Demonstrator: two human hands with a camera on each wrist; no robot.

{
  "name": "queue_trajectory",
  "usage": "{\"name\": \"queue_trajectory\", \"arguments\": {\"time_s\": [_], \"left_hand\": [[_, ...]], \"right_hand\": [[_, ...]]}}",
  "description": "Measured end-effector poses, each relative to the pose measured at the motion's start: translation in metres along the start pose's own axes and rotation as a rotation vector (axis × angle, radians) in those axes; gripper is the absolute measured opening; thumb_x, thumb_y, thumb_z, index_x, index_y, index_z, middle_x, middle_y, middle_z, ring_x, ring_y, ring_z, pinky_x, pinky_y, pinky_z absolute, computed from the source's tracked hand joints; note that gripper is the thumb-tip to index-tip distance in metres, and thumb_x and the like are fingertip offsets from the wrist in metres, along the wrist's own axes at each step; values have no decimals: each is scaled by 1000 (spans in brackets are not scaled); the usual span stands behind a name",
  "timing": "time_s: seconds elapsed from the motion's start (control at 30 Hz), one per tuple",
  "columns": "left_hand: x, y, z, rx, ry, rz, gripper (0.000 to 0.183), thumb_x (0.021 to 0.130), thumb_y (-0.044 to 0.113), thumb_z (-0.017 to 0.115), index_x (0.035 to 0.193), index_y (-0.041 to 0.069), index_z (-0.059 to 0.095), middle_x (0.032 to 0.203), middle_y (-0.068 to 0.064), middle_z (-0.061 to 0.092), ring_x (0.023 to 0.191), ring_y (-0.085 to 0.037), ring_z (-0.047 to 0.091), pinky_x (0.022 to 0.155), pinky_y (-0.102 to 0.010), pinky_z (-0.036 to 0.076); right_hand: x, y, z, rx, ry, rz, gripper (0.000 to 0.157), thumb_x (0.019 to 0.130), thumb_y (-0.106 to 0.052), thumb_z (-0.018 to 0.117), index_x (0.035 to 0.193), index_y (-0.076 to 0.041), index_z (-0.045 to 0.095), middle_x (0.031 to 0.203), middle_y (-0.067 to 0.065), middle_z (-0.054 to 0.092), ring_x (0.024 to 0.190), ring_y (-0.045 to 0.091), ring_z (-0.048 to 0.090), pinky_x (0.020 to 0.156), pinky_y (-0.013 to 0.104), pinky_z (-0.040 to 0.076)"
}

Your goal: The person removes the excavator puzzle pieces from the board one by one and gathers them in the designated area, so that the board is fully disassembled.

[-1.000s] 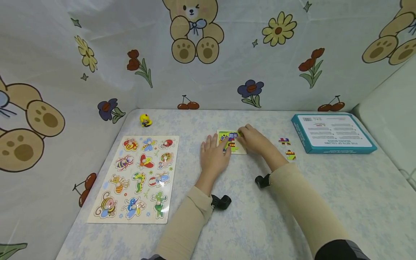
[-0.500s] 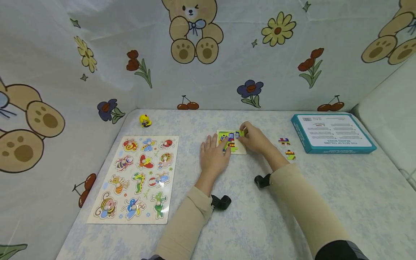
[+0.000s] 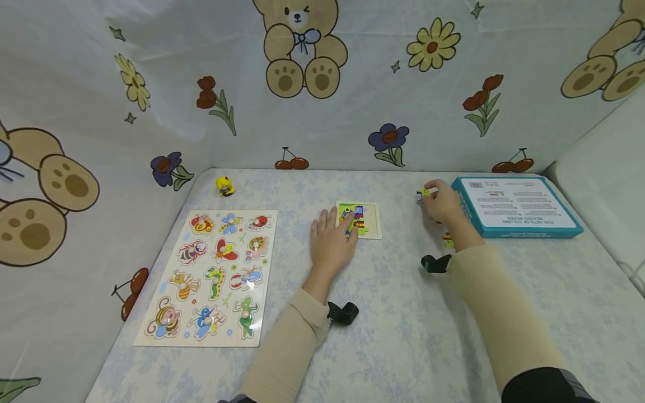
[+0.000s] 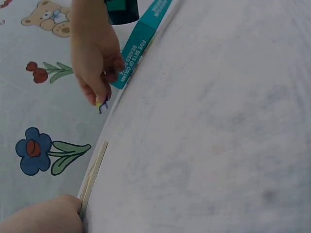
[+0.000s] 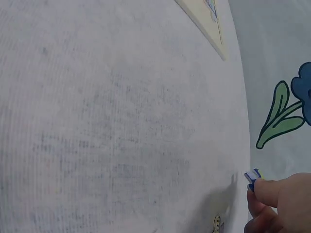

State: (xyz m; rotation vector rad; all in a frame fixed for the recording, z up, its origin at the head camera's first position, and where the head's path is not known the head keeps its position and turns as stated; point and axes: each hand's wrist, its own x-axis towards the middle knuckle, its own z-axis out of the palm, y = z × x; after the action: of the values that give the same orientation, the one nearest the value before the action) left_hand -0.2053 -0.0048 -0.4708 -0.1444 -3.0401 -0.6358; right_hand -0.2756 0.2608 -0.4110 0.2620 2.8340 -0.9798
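My left hand (image 3: 332, 243) lies with its fingers spread on the left part of a small wooden jigsaw tray (image 3: 374, 223), covering some of the joined, brightly coloured pieces. The tray's right side shows bare wood. My right hand (image 3: 443, 204) is raised at the right, beside a teal box, and pinches a yellow-green and blue jigsaw piece (image 3: 422, 195) between thumb and fingers. That pinched jigsaw piece (image 5: 252, 175) also shows in the right wrist view. Below the right hand, another jigsaw piece (image 3: 448, 240) lies on the table, partly hidden by the wrist.
The teal box (image 3: 524, 232) stands at the back right. A large wooden insect peg puzzle (image 3: 269, 252) covers the left of the table, with a small yellow figurine (image 3: 225, 187) behind it. A printed cloth (image 3: 353, 112) hangs at the back.
My right hand has moved from the tray to the right, carrying a jigsaw piece off the tray's upper right. The left hand has stayed in place.
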Motion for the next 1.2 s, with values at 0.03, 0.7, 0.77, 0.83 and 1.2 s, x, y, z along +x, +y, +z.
{"name": "queue_trajectory", "arguments": {"time_s": [0.03,0.7,0.77,0.83,1.2], "left_hand": [[0,0,0,-1,-1,0,50,103,54,34,152,42,36,167,-3,21,156,-28,10,126,-52,6],[1,-1,-1,-36,-2,-9,51,105,51,30,154,37,33,167,-2,21,156,-27,11,126,-51,6],[1,-1,-1,-47,-3,-11,50,106,47,27,154,37,33,167,-1,21,156,-26,10,127,-50,6],[1,-2,-1,-55,-2,-15,48,107,42,25,154,37,33,167,0,22,156,-25,11,127,-50,6],[1,-4,-9,-126,-31,-5,47,107,34,29,153,33,38,165,-2,25,156,-26,13,127,-49,7]], "right_hand": [[0,2,-3,-12,-4,15,43,105,-20,45,144,-5,38,132,28,48,106,37,50,77,43,50],[4,7,0,-344,37,84,45,101,-11,45,144,0,41,137,32,44,111,49,50,84,62,48],[2,7,1,-335,46,62,44,102,-12,44,144,-1,42,138,33,42,116,52,48,89,67,46],[0,5,3,-310,57,28,43,103,-15,43,143,-1,43,139,33,42,118,53,48,90,68,45],[-31,-38,32,-236,-44,-106,44,101,-27,55,142,-9,50,125,20,56,104,35,56,83,51,52]]}}
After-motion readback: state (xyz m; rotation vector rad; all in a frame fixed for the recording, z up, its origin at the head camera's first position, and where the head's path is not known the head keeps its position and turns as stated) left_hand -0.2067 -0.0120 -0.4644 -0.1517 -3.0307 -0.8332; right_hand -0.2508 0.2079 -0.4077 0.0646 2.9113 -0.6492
